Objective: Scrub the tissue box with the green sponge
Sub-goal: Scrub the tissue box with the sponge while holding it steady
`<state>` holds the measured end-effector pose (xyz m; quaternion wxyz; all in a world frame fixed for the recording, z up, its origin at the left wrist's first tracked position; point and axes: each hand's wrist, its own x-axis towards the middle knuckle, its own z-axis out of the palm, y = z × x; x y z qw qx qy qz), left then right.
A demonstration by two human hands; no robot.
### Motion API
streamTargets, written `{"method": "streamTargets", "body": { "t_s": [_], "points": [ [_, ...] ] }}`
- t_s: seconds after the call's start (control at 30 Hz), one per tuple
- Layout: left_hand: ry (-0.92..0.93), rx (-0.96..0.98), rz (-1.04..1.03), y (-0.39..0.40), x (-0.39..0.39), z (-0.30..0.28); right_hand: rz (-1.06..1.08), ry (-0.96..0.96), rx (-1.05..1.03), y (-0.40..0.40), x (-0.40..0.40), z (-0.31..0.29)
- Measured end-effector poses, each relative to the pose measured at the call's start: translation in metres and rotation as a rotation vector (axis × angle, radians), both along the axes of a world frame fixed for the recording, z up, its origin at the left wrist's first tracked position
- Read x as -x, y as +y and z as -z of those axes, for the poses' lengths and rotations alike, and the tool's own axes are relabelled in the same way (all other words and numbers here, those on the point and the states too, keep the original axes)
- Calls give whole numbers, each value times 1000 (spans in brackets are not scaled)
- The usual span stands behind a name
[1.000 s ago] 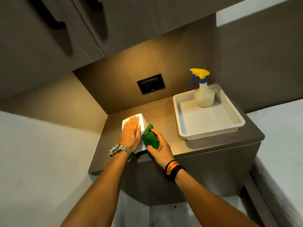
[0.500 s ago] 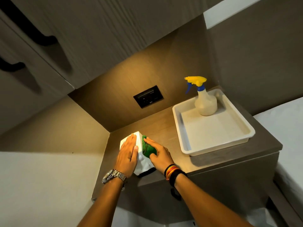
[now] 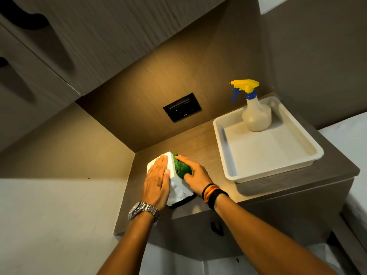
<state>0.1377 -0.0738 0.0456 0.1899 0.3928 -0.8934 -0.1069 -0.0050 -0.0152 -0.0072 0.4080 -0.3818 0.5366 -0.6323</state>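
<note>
Left hand [image 3: 156,183] flat atop tissue box [image 3: 177,187], bracing; right hand [image 3: 195,176] presses green sponge [image 3: 181,168] against box's right side. Mid-scrub; next, other faces.

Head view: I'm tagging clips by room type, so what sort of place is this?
Probably a bedroom or hotel room: a small built-in wooden counter under wall cabinets, a wall socket panel above it, and what looks like a white bed beside it.
</note>
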Motion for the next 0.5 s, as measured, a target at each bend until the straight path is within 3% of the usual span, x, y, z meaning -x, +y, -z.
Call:
{"method": "streamTargets", "body": {
  "t_s": [0.23,0.5],
  "points": [
    [-13,0,7,-1,-2,2,-31,33,96,33,-20,23],
    [-24,-35,-1,2,0,-3,-9,9,53,-14,7,-6]
  ]
}}
